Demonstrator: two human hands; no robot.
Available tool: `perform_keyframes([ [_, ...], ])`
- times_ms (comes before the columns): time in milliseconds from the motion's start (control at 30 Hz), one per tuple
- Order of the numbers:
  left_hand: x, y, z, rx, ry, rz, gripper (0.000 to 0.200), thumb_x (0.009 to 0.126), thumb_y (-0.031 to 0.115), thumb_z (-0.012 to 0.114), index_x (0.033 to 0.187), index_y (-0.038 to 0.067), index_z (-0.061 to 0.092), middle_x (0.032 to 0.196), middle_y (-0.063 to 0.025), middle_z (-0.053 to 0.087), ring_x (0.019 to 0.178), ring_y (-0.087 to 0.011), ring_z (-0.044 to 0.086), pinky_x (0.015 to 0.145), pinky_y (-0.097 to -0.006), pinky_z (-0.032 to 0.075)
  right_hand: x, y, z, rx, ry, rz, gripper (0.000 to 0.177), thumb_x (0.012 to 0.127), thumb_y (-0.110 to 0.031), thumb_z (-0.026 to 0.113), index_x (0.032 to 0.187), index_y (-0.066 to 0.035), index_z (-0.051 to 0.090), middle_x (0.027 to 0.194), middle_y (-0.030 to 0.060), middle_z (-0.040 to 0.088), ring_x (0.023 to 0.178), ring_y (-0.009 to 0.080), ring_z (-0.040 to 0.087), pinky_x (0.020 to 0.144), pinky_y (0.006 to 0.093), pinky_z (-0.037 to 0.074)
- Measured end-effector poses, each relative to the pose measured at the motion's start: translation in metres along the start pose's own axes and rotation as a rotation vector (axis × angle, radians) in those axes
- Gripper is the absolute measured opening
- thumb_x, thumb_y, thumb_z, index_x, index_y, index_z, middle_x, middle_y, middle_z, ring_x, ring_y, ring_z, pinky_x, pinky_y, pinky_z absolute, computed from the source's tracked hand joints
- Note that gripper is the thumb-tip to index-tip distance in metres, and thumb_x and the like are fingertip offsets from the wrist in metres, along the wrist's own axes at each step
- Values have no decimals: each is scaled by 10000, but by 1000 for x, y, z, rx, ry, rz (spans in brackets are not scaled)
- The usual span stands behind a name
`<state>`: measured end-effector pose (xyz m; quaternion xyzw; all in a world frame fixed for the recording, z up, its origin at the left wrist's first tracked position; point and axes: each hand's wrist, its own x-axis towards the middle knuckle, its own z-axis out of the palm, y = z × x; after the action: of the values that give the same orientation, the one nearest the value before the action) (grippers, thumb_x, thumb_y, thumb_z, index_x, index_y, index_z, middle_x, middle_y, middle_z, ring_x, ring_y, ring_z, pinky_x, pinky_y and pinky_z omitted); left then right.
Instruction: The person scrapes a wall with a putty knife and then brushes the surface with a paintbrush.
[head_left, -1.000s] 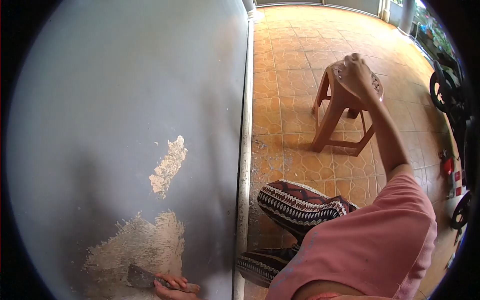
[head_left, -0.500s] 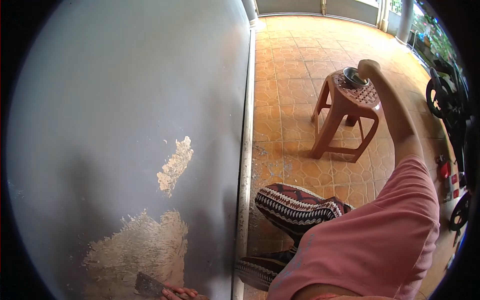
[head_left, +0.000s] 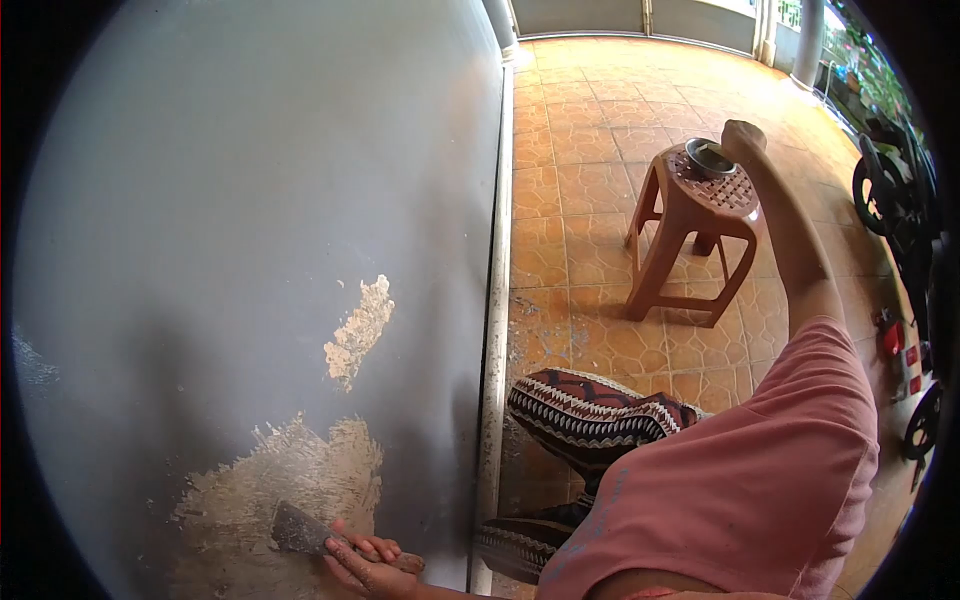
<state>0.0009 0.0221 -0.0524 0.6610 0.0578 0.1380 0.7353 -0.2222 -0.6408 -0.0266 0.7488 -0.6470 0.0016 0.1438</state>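
Observation:
My left hand is closed round the handle of a flat scraper. The scraper's blade lies against a large rough, pale patch on the grey surface. My right hand is a fist at the rim of a small metal bowl. The bowl sits on a brown plastic stool. Inside the bowl a thin pale thing shows, too small to name; what the fist holds is hidden.
A smaller peeled patch is higher on the grey surface. Debris lies on the orange tiled floor near a pale edge strip. My patterned trouser legs are beside it. Dark wheeled objects stand at the far right.
My left hand and the scraper have come up further into view, with more of the hand showing. My right hand has shifted slightly right, and more of the bowl's inside shows.

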Motion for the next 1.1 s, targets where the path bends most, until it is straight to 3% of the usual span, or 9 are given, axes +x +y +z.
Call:
perform_keyframes([
  [333,29,11,5,9,-18,137,396,989,353,455,1114,-2,575,612,27,378,434,-46,302,394,-208,255,-10,41,35,358,27,255,317,806,-288,568,954,-42,704,1033,188,673,976,329,653,822,419,516],
  [433,26,5,-3,12,-26,43,397,986,353,464,1088,-13,580,605,22,378,432,-53,307,388,-210,251,33,97,106,591,-115,27,397,852,-348,544,1065,-37,670,1041,159,682,963,301,653,852,398,499],
  [533,24,18,6,13,-5,61,412,984,354,468,1050,-33,590,607,8,395,429,-61,311,375,-208,258,75,145,255,1886,-31,-77,414,957,-384,458,1289,-140,501,1101,-8,577,917,97,544,730,267,445],
  [567,19,28,14,-49,-6,50,409,985,357,464,1049,-27,592,613,8,398,429,-65,311,374,-210,260,42,154,250,1806,5,-249,387,970,-303,468,1329,-160,463,1140,26,572,825,82,512,652,217,423],
  [600,8,42,24,-97,3,59,407,986,359,460,1048,-20,594,619,9,401,430,-69,312,374,-211,262,15,136,248,1415,394,-590,368,954,-258,507,1313,-178,489,1022,10,598,652,47,426,539,164,366],
  [700,9,48,30,-98,-142,117,380,968,380,493,1053,18,572,611,10,382,430,-79,332,383,-224,290,-41,79,190,2229,-445,228,239,922,-335,565,1097,-175,592,590,-38,468,413,29,347,362,155,274],
  [833,3,47,27,-78,-121,70,378,991,361,438,1035,5,558,643,3,399,436,-85,346,409,-248,330,-118,-40,123,2323,-853,-48,276,910,-371,575,975,-104,562,545,-56,406,394,31,314,359,171,221],
  [1033,-20,26,-18,16,-37,38,360,1011,306,380,999,-18,538,654,-10,418,433,-88,385,414,-254,371,-280,-183,-40,2166,-1101,-485,271,920,-170,530,1162,-48,533,729,-18,547,525,28,404,448,164,292],
  [1100,-25,37,-29,50,46,82,358,1000,337,409,997,5,543,650,-4,415,435,-87,376,414,-258,354,-316,-204,-94,2078,-1024,-881,275,918,-97,522,1190,-67,538,788,5,596,524,39,412,456,170,299],
])
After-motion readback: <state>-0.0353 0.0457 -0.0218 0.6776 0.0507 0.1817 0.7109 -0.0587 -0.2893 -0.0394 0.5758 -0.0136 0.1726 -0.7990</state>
